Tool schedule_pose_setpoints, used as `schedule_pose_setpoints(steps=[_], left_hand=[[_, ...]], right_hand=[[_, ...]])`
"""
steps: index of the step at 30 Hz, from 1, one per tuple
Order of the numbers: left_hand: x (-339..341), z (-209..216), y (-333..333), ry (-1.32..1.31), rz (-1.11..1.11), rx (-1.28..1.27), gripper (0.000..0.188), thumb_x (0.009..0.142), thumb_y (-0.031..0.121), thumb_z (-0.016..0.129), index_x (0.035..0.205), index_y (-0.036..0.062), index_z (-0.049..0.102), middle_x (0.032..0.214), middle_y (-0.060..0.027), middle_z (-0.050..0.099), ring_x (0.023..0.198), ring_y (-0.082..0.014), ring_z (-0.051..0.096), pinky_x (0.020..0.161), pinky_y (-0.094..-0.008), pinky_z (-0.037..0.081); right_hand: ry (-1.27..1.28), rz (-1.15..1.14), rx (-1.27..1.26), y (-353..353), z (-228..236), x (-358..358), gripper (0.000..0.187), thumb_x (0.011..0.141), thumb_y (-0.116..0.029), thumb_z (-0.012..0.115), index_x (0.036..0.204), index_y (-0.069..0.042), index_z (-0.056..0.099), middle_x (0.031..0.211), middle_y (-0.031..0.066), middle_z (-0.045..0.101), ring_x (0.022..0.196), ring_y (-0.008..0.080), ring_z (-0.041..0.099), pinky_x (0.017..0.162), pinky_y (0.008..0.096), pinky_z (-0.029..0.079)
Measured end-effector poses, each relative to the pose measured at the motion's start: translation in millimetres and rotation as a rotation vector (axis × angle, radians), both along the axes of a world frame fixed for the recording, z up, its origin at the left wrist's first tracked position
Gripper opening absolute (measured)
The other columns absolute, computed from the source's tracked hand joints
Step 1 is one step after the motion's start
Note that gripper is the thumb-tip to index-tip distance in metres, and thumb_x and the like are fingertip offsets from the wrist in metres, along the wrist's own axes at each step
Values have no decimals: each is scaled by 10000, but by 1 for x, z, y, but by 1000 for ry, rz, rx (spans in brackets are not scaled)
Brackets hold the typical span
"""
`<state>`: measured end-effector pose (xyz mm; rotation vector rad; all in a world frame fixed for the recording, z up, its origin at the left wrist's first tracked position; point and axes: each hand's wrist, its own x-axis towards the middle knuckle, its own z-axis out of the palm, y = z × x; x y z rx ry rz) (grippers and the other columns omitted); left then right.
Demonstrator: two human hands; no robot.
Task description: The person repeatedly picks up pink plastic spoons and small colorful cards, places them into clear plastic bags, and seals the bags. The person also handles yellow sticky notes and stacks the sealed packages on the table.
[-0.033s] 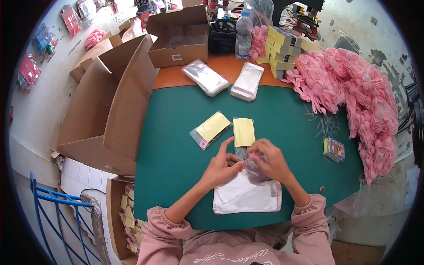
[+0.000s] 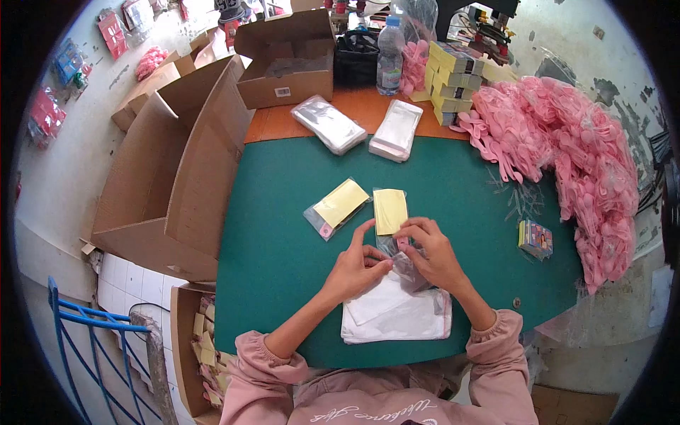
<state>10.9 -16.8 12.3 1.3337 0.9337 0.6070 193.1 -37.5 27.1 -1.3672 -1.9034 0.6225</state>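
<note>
Head view: our left hand (image 2: 350, 271) pinched a clear plastic bag (image 2: 409, 275); our right hand (image 2: 437, 256) gripped a pink plastic handle (image 2: 402, 242).

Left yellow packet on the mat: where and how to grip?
Probably pinch the packet at its lower-left end, by the pink piece, coming from the left: it lies flat, with the other packet close on its right and the left hand below.

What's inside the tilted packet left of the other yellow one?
A yellow card, with a pink piece showing past its lower edge. Whatever lies behind the card is covered.
</note>
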Motion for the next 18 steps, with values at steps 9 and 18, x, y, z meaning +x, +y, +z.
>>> schedule_pose_setpoints(steps=[9,18], left_hand=[[-9,9,5,110,-28,-34,677,779,16,615,1331,80,230,815,-121,607,762,-147,626,679,-249,504],[-15,2,8,25,-69,-66,635,793,13,604,1319,70,254,856,-135,613,841,-157,619,743,-255,494]], right_hand=[[-562,-106,223,3,-22,-7,306,750,-143,592,1047,-218,589,1211,28,477,1153,254,410,928,455,306],[-388,-8,245,-2,-5,-8,247,719,-143,632,962,-131,588,1049,43,529,1045,233,458,884,415,327]])
